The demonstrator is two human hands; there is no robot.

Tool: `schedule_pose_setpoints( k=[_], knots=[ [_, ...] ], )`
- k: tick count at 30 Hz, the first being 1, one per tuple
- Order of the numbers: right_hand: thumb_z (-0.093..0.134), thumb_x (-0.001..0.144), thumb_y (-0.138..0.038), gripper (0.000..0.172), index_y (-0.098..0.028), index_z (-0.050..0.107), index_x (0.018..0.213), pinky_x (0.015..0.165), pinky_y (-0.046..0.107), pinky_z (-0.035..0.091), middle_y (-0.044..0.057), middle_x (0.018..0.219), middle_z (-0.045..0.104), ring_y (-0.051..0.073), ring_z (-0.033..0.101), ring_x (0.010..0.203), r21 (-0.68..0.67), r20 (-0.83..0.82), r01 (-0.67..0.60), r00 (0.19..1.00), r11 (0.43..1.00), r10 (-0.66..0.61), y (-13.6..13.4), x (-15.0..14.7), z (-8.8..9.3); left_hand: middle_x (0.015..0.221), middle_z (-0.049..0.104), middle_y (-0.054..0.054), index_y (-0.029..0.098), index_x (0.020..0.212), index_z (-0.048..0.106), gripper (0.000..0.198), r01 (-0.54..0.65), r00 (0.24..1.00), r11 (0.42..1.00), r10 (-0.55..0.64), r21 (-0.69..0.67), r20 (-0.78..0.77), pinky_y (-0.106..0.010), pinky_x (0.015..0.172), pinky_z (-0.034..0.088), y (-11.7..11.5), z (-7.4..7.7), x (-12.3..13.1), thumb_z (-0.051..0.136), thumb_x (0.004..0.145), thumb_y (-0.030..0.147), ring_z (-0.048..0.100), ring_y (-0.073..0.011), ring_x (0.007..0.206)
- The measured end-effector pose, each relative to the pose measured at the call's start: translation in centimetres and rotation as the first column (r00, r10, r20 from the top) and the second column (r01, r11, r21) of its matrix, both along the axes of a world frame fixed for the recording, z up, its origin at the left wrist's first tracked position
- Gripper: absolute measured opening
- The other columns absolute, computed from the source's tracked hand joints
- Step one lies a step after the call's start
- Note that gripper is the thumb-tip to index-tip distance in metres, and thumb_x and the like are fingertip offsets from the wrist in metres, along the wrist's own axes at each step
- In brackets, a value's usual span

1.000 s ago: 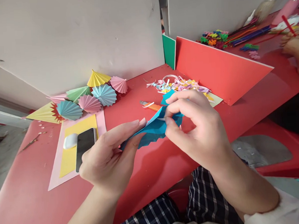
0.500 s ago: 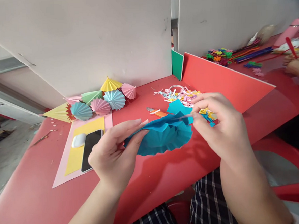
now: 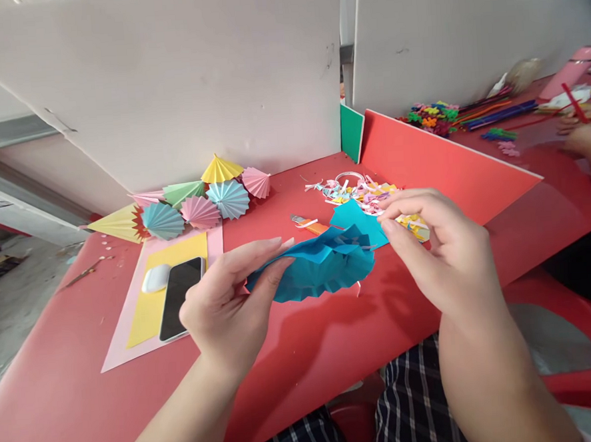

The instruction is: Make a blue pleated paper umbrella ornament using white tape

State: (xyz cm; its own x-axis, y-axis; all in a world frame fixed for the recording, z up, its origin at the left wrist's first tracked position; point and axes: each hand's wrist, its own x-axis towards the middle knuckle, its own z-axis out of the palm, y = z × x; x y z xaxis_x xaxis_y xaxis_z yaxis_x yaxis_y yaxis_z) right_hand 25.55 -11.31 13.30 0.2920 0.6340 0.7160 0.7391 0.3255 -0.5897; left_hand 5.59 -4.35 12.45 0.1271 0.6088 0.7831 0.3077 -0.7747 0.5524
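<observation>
My left hand (image 3: pixel 234 295) grips a pleated blue paper (image 3: pixel 323 276) between thumb and fingers, its fan folds spread below and its upper edge pinched together. My right hand (image 3: pixel 434 242) is apart from it on the right, thumb and forefinger pressed together; whatever they pinch is too small to make out. Pale narrow strips show inside the pleats at the paper's right end. A flat blue paper piece (image 3: pixel 352 214) appears behind the held paper, near my right fingertips. Beyond it are an orange cutter (image 3: pixel 313 226) and a heap of paper scraps (image 3: pixel 358 190).
Several folded paper umbrellas (image 3: pixel 228 198) stand at the back left. A phone (image 3: pixel 181 298) and a white case (image 3: pixel 155 279) rest on yellow and pink sheets. A red board (image 3: pixel 442 159) stands at right; behind it are pipe cleaners (image 3: pixel 502 114), a pink bottle (image 3: pixel 569 74) and another person's hand (image 3: pixel 588 140).
My right hand has drawn slightly away to the right from the pleated paper. The pale strip stretched between them is no longer visible there. My left hand keeps its hold.
</observation>
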Motion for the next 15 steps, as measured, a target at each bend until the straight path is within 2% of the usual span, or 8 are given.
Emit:
schedule_pose_setpoints(
  k=[3,6,8,15],
  knots=[
    [0.061,0.079,-0.021,0.011,-0.025,0.06,0.089,0.087,0.042,0.048,0.004,0.1,0.061,0.022,0.058,0.1,0.059,0.039,-0.083,0.996,0.995,0.081,-0.3,-0.6,0.2,0.084,0.073,0.007,0.028,0.094,0.067,0.03,0.011,1.0,1.0,-0.011,-0.004,-0.005,-0.019,0.06,0.06,-0.1,0.0,0.2,0.072,0.07,0.01,0.071,-0.0129,0.073],
    [0.066,0.076,-0.024,0.018,-0.025,0.061,0.094,0.087,0.043,0.048,0.006,0.106,0.06,0.023,0.057,0.103,0.035,0.18,-0.153,0.973,0.988,0.144,-0.3,-1.1,0.3,0.082,0.073,0.006,0.028,0.093,0.067,0.029,0.017,0.999,1.0,-0.017,-0.002,-0.041,-0.02,0.06,0.06,-0.2,0.1,0.4,0.071,0.071,0.01,0.07,-0.0127,0.071],
    [0.064,0.078,-0.023,0.017,-0.026,0.06,0.095,0.086,0.043,0.049,0.006,0.107,0.06,0.022,0.057,0.104,0.004,0.235,-0.17,0.958,0.985,0.165,-0.1,-1.3,0.2,0.082,0.073,0.006,0.028,0.094,0.067,0.027,0.008,0.998,1.0,-0.008,0.001,-0.066,-0.02,0.058,0.059,-0.3,0.1,0.4,0.07,0.072,0.012,0.07,-0.0129,0.07],
    [0.058,0.082,-0.015,0.009,-0.023,0.061,0.085,0.083,0.037,0.05,0.002,0.09,0.066,0.017,0.061,0.093,-0.001,0.183,-0.206,0.962,0.979,0.202,0.4,-2.0,-0.2,0.083,0.073,0.005,0.028,0.096,0.068,0.025,0.059,0.984,0.997,-0.068,-0.056,-0.165,-0.019,0.062,0.059,-0.2,0.0,0.3,0.069,0.074,0.015,0.07,-0.0125,0.07]
  ],
)
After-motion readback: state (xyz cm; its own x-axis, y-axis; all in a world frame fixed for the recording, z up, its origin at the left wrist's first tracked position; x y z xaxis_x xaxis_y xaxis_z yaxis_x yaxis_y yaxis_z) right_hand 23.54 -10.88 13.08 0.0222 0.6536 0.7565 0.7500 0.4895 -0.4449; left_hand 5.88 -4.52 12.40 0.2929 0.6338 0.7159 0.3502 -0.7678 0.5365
